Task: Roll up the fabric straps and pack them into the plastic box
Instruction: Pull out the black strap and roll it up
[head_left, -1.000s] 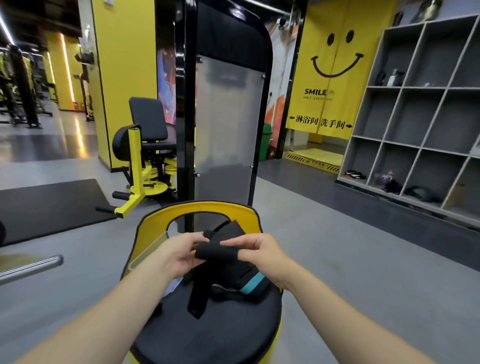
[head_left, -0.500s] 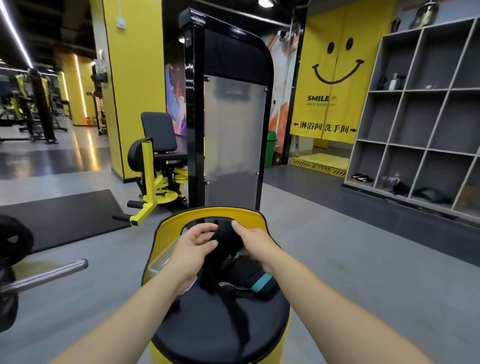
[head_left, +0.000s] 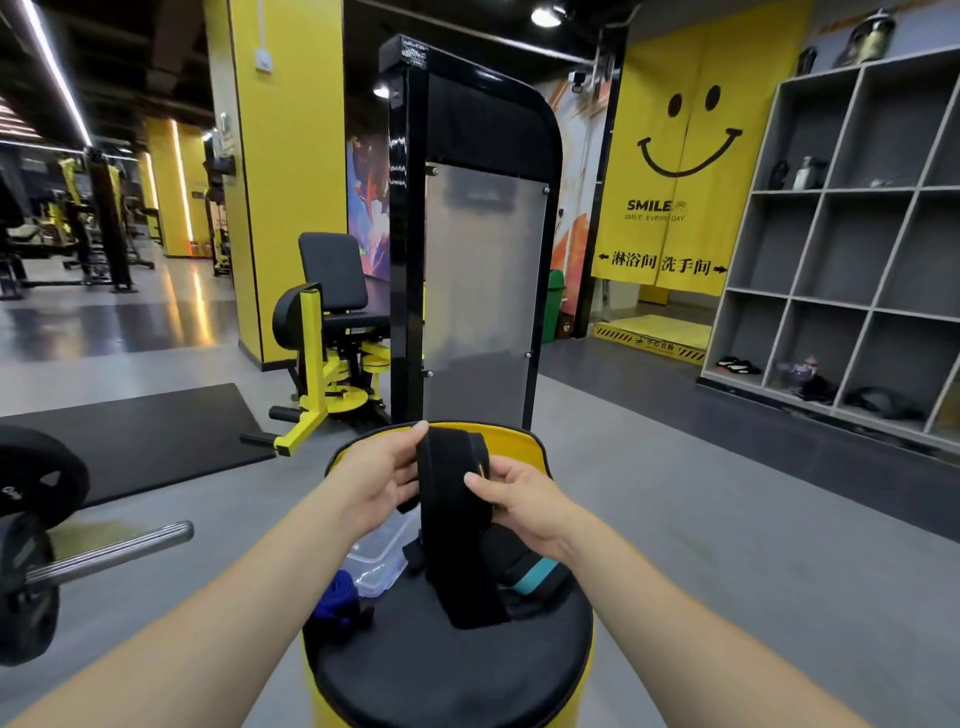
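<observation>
Rolling step, one strap in hand above a round padded black surface (head_left: 452, 686) with a yellow rim. At far left of the surface lies a blue strap (head_left: 335, 603), bunched and not rolled, partly over the edge. Just beside it stands the clear plastic box (head_left: 382, 558), lid off; its contents cannot be made out through the glare, though it appears empty. The left hand (head_left: 382, 480) pinches the upper left edge of a wide black fabric strap (head_left: 452, 499), forefinger raised along its top. The strap hangs upright between both hands, its upper end folded over into the beginning of a roll and its free tail reaching down to touch the surface. The right hand (head_left: 522, 501) pinches the right edge of the strap, thumb pressed on its front face. Behind the tail, to the right, lies a heap of dark straps with a teal band (head_left: 535, 571), awaiting rolling. Judged stage: early, with no rolled strap visible in the box. The next move calls for turning the folded top over itself while the fingers keep both edges aligned, so the tail winds up evenly before transfer leftward into the box.
</observation>
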